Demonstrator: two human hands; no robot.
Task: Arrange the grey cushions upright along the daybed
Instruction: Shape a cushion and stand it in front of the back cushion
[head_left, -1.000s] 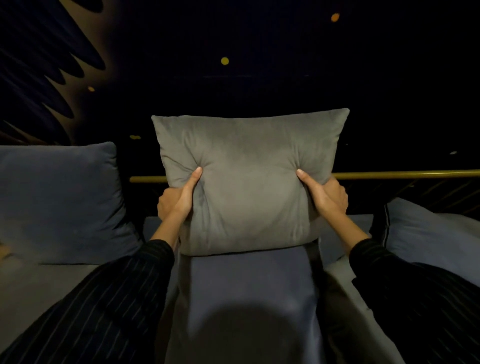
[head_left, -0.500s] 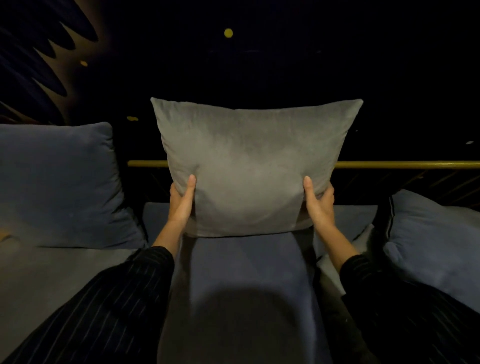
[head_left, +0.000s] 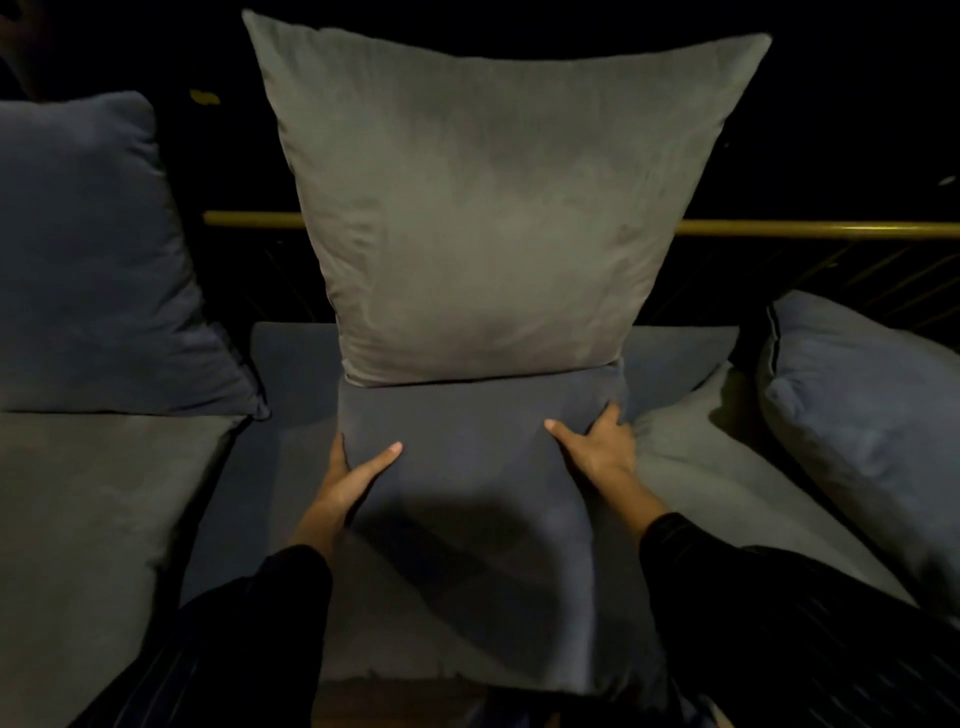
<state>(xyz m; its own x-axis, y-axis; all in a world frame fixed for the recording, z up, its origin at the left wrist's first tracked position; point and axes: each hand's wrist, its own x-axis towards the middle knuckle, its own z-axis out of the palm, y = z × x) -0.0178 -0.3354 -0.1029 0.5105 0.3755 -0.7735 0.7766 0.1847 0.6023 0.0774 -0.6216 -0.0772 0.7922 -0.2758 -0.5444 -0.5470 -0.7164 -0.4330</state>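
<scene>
a grey cushion (head_left: 488, 208) stood upright in the middle of the daybed (head_left: 93, 509), its back against the gold rail (head_left: 810, 227) and its lower edge resting on the far end of a darker blue-grey cushion (head_left: 467, 509) that lay flat toward the person. nobody was touching the upright one. the left hand (head_left: 353, 475) gripped the left edge of the flat cushion, thumb on top and fingers curled under the side. the right hand (head_left: 597, 441) held the right edge the same way, thumb across the top surface and fingers wrapped down over the side, so both hands were closed on that flat cushion. dark striped sleeves (head_left: 779, 623) covered both forearms. to the left, a blue cushion (head_left: 88, 260) leaned upright at the back of the daybed. to the right, another blue cushion (head_left: 872, 415) lay tilted, and a grey cushion (head_left: 727, 467) lay flat just beside the right hand. the light was dim, so it was hard to tell whether the flat cushion was lifted or only pressed
</scene>
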